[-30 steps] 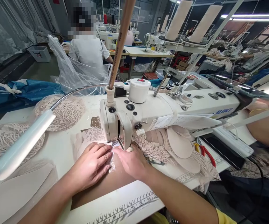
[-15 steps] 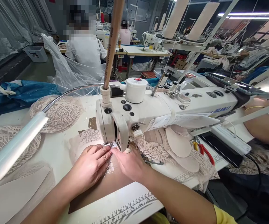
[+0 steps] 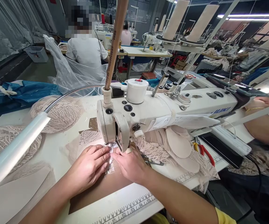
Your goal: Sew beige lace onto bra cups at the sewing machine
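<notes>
My left hand [image 3: 91, 165] lies flat with fingers stretched over pale lace fabric [image 3: 90, 137], just left of the needle area of a white sewing machine [image 3: 148, 109]. My right hand [image 3: 131, 165] is bent, thumb and finger pressed together at the lace's edge by the presser foot; its other fingers are partly hidden behind the machine head. A narrow strip of clear, shiny material [image 3: 110, 168] shows between my hands. Below them is a brown sheet [image 3: 99, 193] on the white table [image 3: 125, 214]. The needle tip is hard to make out.
Lace cups [image 3: 57, 113] lie at left beneath a lamp tube [image 3: 15, 152]. Right of the needle are beige pads [image 3: 178, 144], lace pieces, red-handled pliers [image 3: 205, 154] and a black phone [image 3: 220, 151]. A wooden rod [image 3: 114, 43] rises from the machine. Other people sit beyond.
The lace's far-left edge has spread slightly further left. My right thumb and finger have drawn back a little from the presser foot. My left hand has barely shifted.
</notes>
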